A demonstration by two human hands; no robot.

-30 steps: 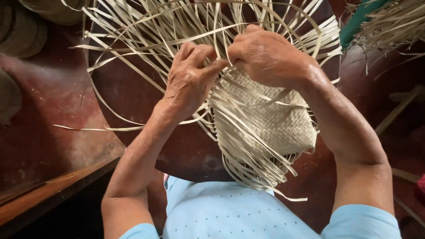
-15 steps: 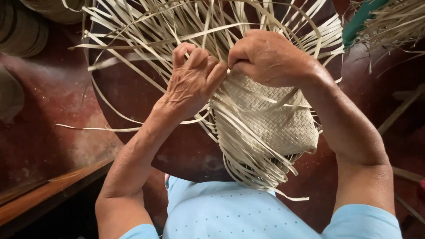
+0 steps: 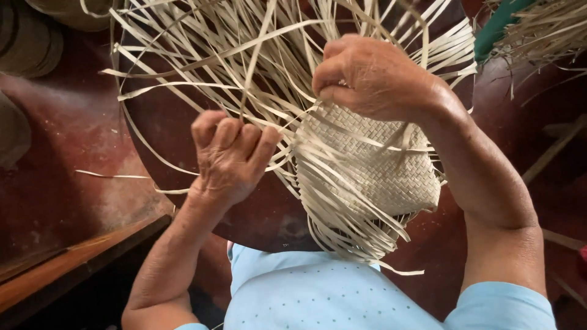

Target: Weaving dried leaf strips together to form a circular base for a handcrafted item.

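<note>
We hold a partly woven palm-strip mat (image 3: 373, 165) above a round dark wooden surface (image 3: 177, 134), directly in front of our light blue shirt (image 3: 318, 293). Our right hand (image 3: 373, 76) is closed over the upper edge of the woven panel, thumb and fingers pressed together on the weave where the loose strips leave it. Our left hand (image 3: 229, 153) is curled into a fist beside the panel's left edge, and it appears to pinch one or more loose strips (image 3: 244, 67) that fan upward and outward; exactly which strips lie inside the fist we cannot tell. More unwoven ends (image 3: 354, 235) hang from the lower edge toward our body. We judge the material to be very light, thin and flexible along its length, but liable to crease, split or fray if bent sharply across the grain. The woven section is firmer and serves as the stable place to take hold; single strips are best taken close to the weave, where they stand least chance of twisting. A red floor (image 3: 67, 153) lies left of the surface, and a further bundle of fibre (image 3: 538, 30) sits at the upper right.
</note>
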